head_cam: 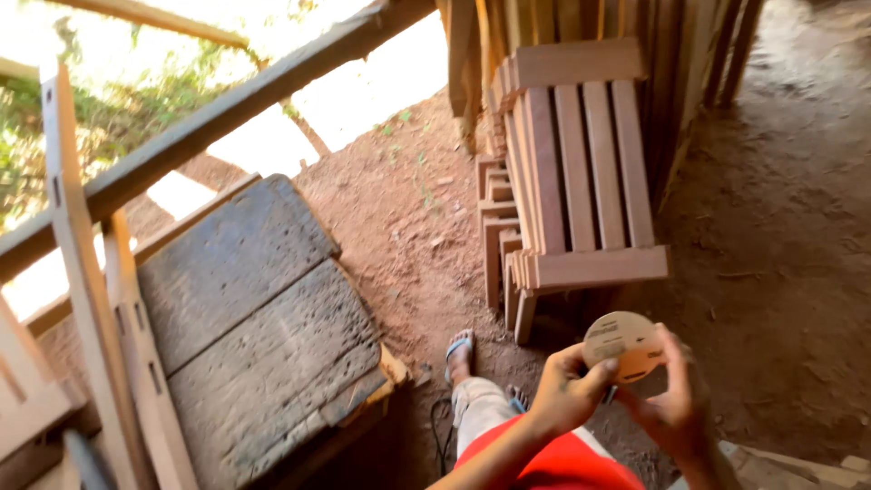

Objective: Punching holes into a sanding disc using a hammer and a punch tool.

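Two hands, left hand [567, 395] and right hand [676, 408], are closed around a tan round disc [621, 347], lifted clear above the dirt floor [780, 254], not yet fitted to anything.

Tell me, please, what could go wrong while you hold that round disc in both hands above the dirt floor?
The round disc is pinched only at its edges by the left hand and right hand, so it might slip and land on the dirt floor. The foot wears an open sandal close to the stacked wooden frames, so toes could be knocked. A dark cord by the leg might catch.
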